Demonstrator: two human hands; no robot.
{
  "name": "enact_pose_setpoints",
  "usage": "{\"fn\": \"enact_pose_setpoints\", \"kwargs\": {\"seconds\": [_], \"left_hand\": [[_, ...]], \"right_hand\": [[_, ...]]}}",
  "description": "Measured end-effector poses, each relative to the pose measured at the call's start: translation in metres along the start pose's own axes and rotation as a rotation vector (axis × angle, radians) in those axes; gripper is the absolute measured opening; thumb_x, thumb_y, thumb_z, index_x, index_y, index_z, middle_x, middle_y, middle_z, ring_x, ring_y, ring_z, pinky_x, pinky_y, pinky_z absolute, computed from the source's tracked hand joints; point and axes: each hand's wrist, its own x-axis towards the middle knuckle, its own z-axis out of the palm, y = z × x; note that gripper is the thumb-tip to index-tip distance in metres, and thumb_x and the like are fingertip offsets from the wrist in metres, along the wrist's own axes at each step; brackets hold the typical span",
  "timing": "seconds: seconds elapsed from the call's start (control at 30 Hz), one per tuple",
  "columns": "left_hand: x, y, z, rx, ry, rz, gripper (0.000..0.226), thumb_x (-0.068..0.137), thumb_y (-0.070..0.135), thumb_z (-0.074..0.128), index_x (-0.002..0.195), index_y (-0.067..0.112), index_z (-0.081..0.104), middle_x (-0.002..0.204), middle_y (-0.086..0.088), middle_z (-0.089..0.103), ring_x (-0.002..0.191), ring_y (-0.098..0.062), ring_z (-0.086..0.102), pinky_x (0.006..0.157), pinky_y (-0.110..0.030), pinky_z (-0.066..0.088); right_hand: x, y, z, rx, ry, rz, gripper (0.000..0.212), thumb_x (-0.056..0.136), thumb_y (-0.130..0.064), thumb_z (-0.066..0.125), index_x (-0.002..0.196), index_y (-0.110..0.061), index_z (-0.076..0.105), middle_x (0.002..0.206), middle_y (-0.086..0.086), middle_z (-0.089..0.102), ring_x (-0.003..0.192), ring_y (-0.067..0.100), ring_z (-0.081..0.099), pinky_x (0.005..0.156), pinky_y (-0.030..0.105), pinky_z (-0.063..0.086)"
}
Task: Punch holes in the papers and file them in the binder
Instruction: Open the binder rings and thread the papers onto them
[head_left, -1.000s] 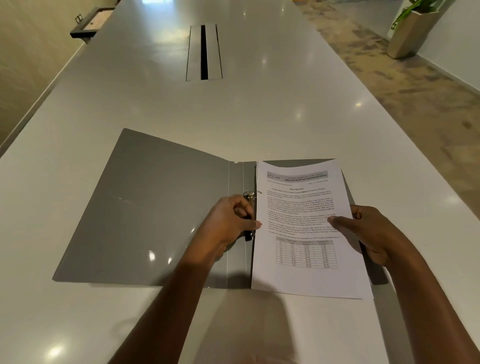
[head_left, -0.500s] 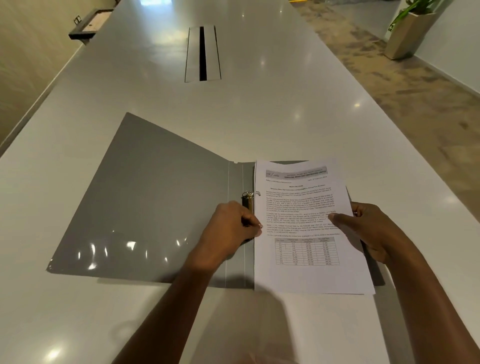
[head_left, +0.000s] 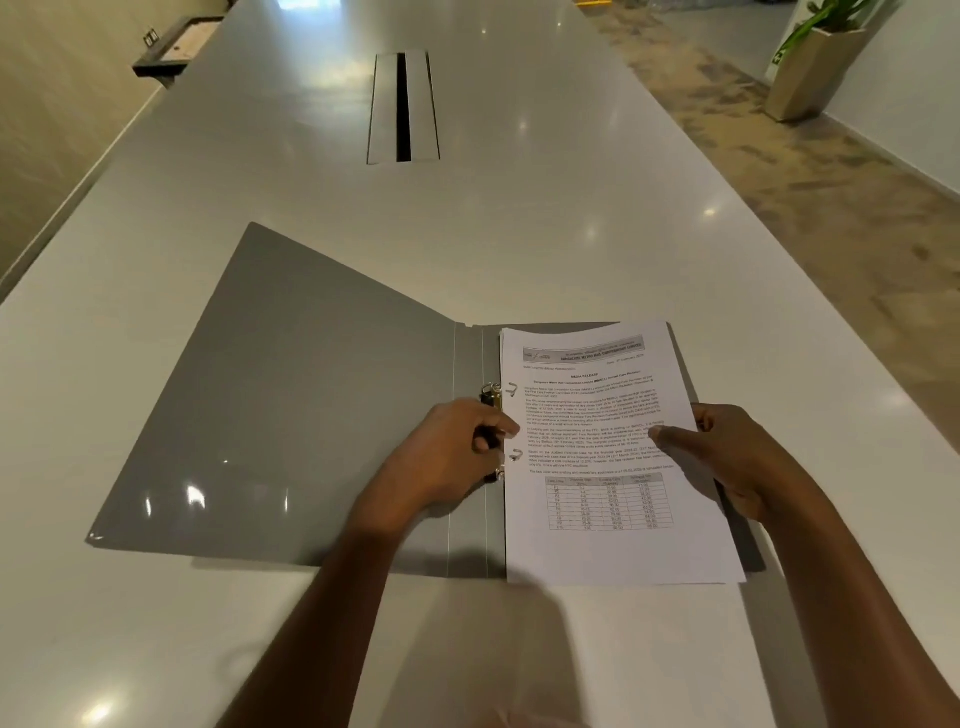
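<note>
Holding the papers (head_left: 613, 509) in the binder (head_left: 311, 415), I have both hands busy. The binder is gray and lies wide open and flat on the white worktop (head_left: 519, 249). Its left cover is spread out to the left and shines a little.

The papers are a small stack on the right half of the binder, just beside the spine. The top page has printed lines and a table of numbers lower down. Two small metal rings (head_left: 512, 388) poke up through the holes by the left edge of the stack, one further up and one nearer to me.

My left hand (head_left: 452, 462) is curled round the black ring clip (head_left: 488, 402) on the spine, and its fingertips touch the left edge of the papers. My right hand (head_left: 737, 462) grips the right edge of the stack. The thumb lies on top of the page and the fingers are tucked under the edge.

Far up the worktop is a long cable slot (head_left: 404, 106) with a dark gap down its middle. A plant pot (head_left: 810, 73) with green leaves in it stands on the floor by the wall on the right. A dark tray (head_left: 174, 49) sits past the far left edge of the worktop with something pale in it; I cannot tell what.
</note>
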Motion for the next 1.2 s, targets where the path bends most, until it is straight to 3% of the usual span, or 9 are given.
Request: {"fn": "enact_pose_setpoints", "kwargs": {"seconds": [0.13,0.2,0.37,0.47,0.6,0.73,0.83,1.03,1.2], "left_hand": [[0.002,0.002,-0.004,0.022,-0.076,0.050,0.041,0.101,0.012,0.067,0.142,0.020,0.066,0.141,0.006,0.063,0.110,-0.005,0.061,0.078,-0.005,0.049],[0.002,0.004,-0.003,0.028,-0.098,0.051,0.040,0.101,0.026,0.069,0.141,0.020,0.066,0.134,0.011,0.064,0.109,-0.002,0.062,0.087,-0.011,0.047],[0.010,0.001,0.002,0.071,0.073,0.033,0.026,0.111,0.020,0.051,0.108,0.018,0.077,0.113,-0.004,0.064,0.094,-0.015,0.067,0.072,-0.012,0.045],[0.014,-0.001,0.006,0.079,0.087,0.008,0.034,0.109,0.019,0.056,0.140,0.019,0.068,0.113,0.006,0.055,0.092,-0.006,0.060,0.073,-0.007,0.041],[0.021,-0.005,0.008,0.087,0.121,-0.031,0.040,0.101,0.019,0.069,0.141,0.019,0.068,0.110,0.004,0.058,0.095,-0.009,0.060,0.085,-0.015,0.043],[0.023,-0.007,0.009,0.042,0.142,-0.048,0.043,0.095,0.012,0.076,0.137,0.017,0.070,0.117,-0.003,0.068,0.088,-0.004,0.059,0.069,0.001,0.041],[0.023,-0.006,0.010,0.013,0.149,-0.060,0.043,0.094,0.013,0.077,0.137,0.019,0.070,0.128,-0.008,0.071,0.091,-0.005,0.062,0.083,-0.008,0.047],[0.021,-0.005,0.012,-0.024,0.161,-0.082,0.043,0.095,0.014,0.077,0.137,0.020,0.070,0.132,-0.008,0.072,0.094,-0.007,0.065,0.091,-0.018,0.051],[0.020,-0.011,0.013,-0.035,0.184,-0.062,0.041,0.096,0.014,0.076,0.136,0.020,0.071,0.116,-0.002,0.074,0.080,-0.001,0.065,0.082,-0.010,0.049]], "right_hand": [[-0.003,0.005,0.003,0.014,0.009,0.032,0.023,0.097,-0.013,0.070,0.120,-0.009,0.071,0.117,0.005,0.076,0.100,0.024,0.074,0.082,0.037,0.059],[-0.003,0.008,0.005,0.007,0.019,0.038,0.027,0.097,-0.015,0.070,0.124,-0.009,0.070,0.121,0.006,0.076,0.104,0.027,0.074,0.089,0.043,0.059],[-0.009,0.011,0.008,-0.034,0.044,-0.007,0.033,0.097,-0.022,0.071,0.129,-0.012,0.068,0.127,0.003,0.075,0.105,0.021,0.072,0.083,0.033,0.058],[-0.011,0.006,0.011,-0.232,0.190,-0.086,0.047,0.094,-0.027,0.076,0.135,-0.011,0.060,0.126,0.008,0.072,0.100,0.022,0.069,0.076,0.032,0.052],[-0.017,-0.001,0.026,-0.651,0.433,-0.337,0.066,0.090,-0.029,0.078,0.145,-0.009,0.049,0.136,0.016,0.062,0.120,0.035,0.059,0.094,0.041,0.048],[-0.027,-0.009,0.069,-0.552,0.200,-0.547,0.067,0.091,-0.024,0.077,0.151,-0.015,0.048,0.153,0.007,0.052,0.139,0.025,0.049,0.113,0.030,0.033],[-0.025,-0.013,0.105,-0.532,0.015,-0.528,0.080,0.094,-0.021,0.072,0.161,-0.021,0.031,0.164,0.000,0.040,0.148,0.017,0.039,0.116,0.024,0.025],[0.000,-0.025,0.136,-0.558,0.017,-0.538,0.078,0.096,-0.006,0.054,0.165,-0.014,0.019,0.171,0.006,0.026,0.157,0.020,0.025,0.122,0.023,0.013],[0.008,-0.012,0.144,-0.685,0.077,-0.594,0.072,0.102,-0.007,0.042,0.166,-0.015,0.010,0.174,0.002,0.012,0.161,0.018,0.006,0.110,0.010,-0.017]]}}
